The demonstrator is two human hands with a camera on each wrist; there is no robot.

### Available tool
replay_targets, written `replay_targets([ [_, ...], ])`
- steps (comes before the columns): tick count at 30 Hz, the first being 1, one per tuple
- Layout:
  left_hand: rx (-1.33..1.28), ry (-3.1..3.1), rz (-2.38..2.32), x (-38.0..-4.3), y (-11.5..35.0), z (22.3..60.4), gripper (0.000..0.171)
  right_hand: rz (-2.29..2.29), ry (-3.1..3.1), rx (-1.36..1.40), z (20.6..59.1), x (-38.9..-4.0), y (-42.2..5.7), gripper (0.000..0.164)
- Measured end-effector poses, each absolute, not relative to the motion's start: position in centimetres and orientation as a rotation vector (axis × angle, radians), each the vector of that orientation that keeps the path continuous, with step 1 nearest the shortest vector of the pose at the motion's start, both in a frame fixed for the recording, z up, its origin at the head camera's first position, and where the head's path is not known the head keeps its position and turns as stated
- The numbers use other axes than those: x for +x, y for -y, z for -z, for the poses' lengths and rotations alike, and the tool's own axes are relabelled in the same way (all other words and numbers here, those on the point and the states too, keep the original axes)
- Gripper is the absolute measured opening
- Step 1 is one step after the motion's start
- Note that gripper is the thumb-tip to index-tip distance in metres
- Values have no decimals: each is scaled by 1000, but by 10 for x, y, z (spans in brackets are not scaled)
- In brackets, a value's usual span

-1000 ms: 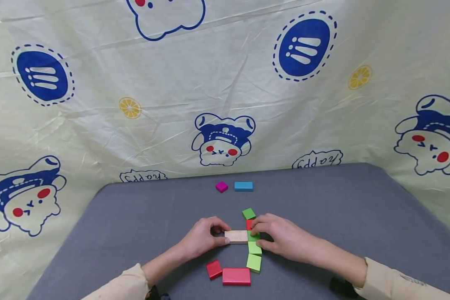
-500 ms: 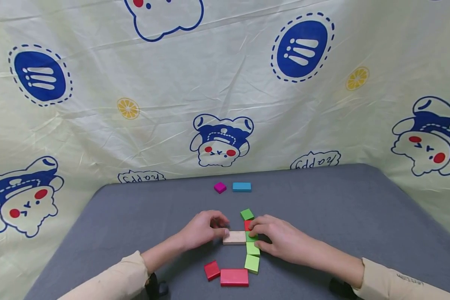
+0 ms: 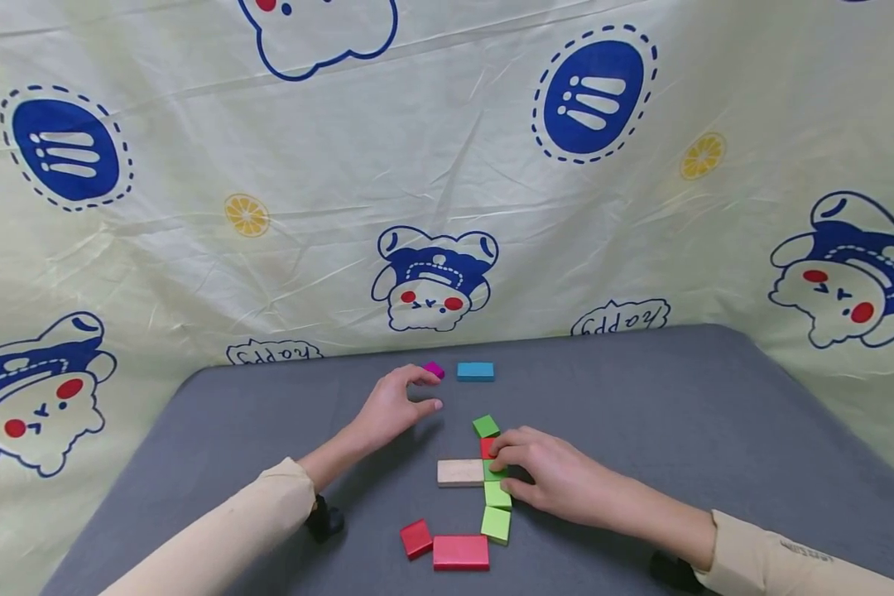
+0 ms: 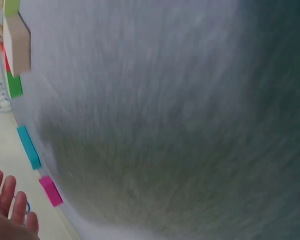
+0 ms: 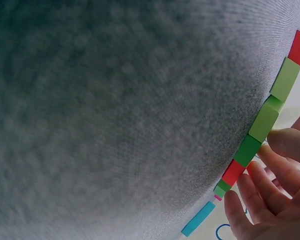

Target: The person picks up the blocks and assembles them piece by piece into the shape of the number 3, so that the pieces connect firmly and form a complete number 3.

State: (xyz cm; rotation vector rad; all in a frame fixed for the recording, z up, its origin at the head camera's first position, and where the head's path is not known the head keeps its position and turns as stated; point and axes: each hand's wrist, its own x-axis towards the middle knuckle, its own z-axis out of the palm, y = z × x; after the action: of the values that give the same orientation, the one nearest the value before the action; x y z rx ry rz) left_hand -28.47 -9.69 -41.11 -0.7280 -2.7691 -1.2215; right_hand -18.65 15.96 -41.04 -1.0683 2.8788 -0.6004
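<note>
In the head view my left hand [image 3: 393,407] reaches over the cloth with thumb and fingers spread, holding nothing. Its fingertips overlap the near side of a magenta block [image 3: 435,369]. A blue rectangular block [image 3: 475,372] lies just right of that. My right hand [image 3: 562,476] rests its fingertips on a small red block [image 3: 487,448] and a green block [image 3: 494,473]. Its thumb is at the right edge of a light green block [image 3: 497,494]. A plain wooden block [image 3: 460,473] extends left from the green one. The right wrist view shows relaxed fingers along the row.
Another green block [image 3: 486,426] tops the row, and a second light green block [image 3: 495,525] is at its near end. Close by lie a large red block [image 3: 460,552] and a tilted red block [image 3: 416,539]. A printed curtain [image 3: 328,273] hangs behind the grey-covered table [image 3: 641,397].
My left hand has let go of the wooden block and moved away from me to the magenta block. The right hand has stayed at the row.
</note>
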Motion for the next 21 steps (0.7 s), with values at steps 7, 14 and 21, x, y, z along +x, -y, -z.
replay_targets([
  [7, -700, 2775, 1218, -310, 92, 415, 35, 620, -2879, -1070, 411, -186, -159, 21],
  [14, -733, 2811, 1144, -328, 82, 418, 40, 654, -2869, -1076, 411, -185, -160, 19],
  [21, -794, 2791, 1221, -346, 71, 419, 41, 650, -2866, -1064, 409, -185, -160, 19],
])
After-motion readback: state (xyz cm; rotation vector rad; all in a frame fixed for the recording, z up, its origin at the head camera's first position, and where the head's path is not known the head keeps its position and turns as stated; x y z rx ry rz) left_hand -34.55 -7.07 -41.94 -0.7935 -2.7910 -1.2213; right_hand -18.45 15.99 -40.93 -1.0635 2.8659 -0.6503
